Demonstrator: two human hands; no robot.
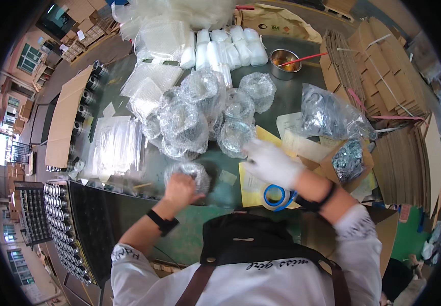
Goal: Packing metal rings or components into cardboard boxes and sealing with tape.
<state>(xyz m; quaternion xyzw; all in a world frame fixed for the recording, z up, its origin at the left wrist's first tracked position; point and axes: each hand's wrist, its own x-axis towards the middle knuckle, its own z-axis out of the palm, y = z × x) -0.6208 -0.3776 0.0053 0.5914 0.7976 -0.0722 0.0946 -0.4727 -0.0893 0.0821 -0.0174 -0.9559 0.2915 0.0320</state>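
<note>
Bubble-wrapped part (189, 175) gripped by left hand (179, 188) fingers curled shut.

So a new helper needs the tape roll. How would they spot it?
Start at the green table and find the yellow paper sheets near its front edge. The tape roll lies on them, under the right hand: the only blue-cored ring among clear bubble-wrapped bundles.

Our left hand (180, 188), bare w/ black wristband, is curled knuckles-up left of the tape roll (276, 197); our gloved right hand (270, 162) reaches fwd above it.
</note>
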